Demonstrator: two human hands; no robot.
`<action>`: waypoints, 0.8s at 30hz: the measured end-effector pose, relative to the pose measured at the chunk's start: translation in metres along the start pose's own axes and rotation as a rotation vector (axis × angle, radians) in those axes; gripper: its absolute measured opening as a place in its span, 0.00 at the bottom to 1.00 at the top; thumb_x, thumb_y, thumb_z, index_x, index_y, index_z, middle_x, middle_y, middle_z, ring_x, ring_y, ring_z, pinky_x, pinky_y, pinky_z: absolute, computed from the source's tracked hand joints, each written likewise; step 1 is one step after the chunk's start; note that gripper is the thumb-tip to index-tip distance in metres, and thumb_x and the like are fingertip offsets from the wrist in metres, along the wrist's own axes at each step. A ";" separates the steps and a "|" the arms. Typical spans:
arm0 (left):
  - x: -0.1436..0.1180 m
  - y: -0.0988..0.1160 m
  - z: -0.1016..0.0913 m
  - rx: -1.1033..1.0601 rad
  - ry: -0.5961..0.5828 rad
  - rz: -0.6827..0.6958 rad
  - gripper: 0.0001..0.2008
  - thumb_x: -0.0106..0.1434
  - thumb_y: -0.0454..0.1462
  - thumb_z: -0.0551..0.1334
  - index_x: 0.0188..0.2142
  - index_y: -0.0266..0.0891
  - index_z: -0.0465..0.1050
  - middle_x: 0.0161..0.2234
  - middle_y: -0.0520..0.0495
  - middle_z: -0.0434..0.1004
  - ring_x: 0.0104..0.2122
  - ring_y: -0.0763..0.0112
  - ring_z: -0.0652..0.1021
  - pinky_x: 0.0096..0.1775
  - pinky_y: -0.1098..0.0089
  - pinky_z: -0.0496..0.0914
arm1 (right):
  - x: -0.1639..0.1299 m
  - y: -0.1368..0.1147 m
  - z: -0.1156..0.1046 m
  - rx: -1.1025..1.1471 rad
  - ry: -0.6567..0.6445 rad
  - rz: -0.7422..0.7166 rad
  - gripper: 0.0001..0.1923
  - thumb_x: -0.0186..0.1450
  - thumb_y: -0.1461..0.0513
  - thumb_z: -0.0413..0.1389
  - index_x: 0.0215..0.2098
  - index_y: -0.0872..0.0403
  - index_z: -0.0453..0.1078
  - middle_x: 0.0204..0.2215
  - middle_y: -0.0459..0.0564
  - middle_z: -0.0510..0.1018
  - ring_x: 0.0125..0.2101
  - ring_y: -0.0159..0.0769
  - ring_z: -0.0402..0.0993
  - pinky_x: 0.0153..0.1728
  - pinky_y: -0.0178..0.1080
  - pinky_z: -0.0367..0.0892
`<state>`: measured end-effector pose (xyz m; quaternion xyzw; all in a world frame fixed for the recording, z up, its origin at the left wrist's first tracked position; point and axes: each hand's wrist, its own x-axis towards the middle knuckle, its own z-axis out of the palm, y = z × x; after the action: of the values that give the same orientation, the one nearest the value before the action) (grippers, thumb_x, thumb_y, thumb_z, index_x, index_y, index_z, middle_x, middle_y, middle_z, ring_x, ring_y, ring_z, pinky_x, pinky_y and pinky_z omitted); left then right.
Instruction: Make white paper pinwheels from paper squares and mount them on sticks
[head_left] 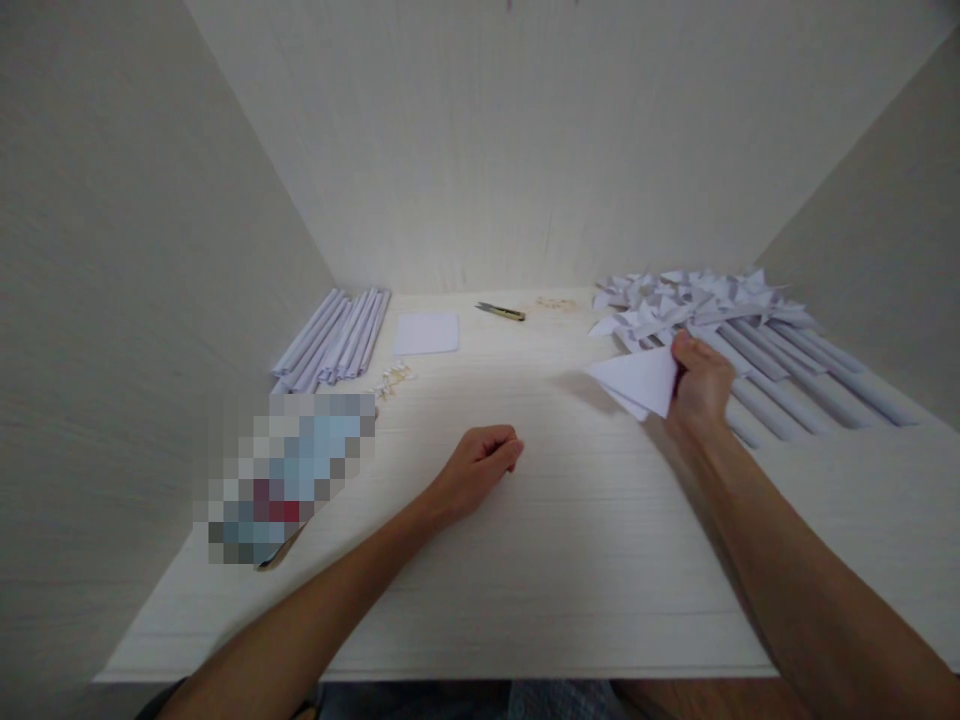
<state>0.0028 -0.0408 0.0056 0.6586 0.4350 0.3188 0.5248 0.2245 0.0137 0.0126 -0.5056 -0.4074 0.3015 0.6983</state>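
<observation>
My right hand (701, 385) is raised at the right, its fingers closed on a folded white paper (637, 378) with layered triangular flaps pointing left. That paper is held just above the table, in front of a pile of white paper pinwheels (675, 300) with rolled paper sticks (810, 375). Nearer the middle, my left hand (480, 465) rests on the table as a loose fist, thumb against the curled fingers. Nothing shows in it, and its palm side is hidden.
Rolled paper tubes (334, 335) lie at the back left, beside a square paper stack (426, 333). Thread snips (501, 312) and small tan loops (555, 303) lie along the back wall. Small pale pieces (394, 378) sit near a pixelated object (300, 480) at left. Walls enclose the table (585, 590).
</observation>
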 end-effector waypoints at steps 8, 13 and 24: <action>0.009 -0.002 0.003 0.035 0.238 0.031 0.16 0.57 0.44 0.48 0.19 0.38 0.57 0.16 0.56 0.53 0.17 0.79 0.58 0.20 0.75 0.52 | -0.050 0.005 0.036 0.053 -0.244 0.249 0.21 0.50 0.55 0.57 0.12 0.54 0.50 0.10 0.37 0.50 0.12 0.22 0.45 0.13 0.31 0.41; 0.009 -0.006 0.003 0.221 0.058 0.039 0.17 0.55 0.44 0.51 0.16 0.38 0.52 0.15 0.56 0.50 0.18 0.79 0.55 0.20 0.75 0.49 | -0.064 0.010 0.045 -0.106 -0.370 0.131 0.20 0.55 0.53 0.53 0.15 0.54 0.51 0.12 0.38 0.51 0.13 0.23 0.46 0.13 0.31 0.42; 0.008 -0.002 0.002 0.155 0.061 0.031 0.18 0.55 0.44 0.50 0.15 0.38 0.52 0.14 0.57 0.51 0.17 0.80 0.56 0.21 0.75 0.50 | -0.045 0.019 0.033 -0.076 -0.274 0.092 0.20 0.55 0.53 0.54 0.14 0.54 0.52 0.11 0.38 0.50 0.14 0.24 0.45 0.15 0.32 0.41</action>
<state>0.0072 -0.0346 0.0027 0.6939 0.4639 0.3122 0.4537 0.1733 -0.0028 -0.0117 -0.5041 -0.4864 0.3836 0.6019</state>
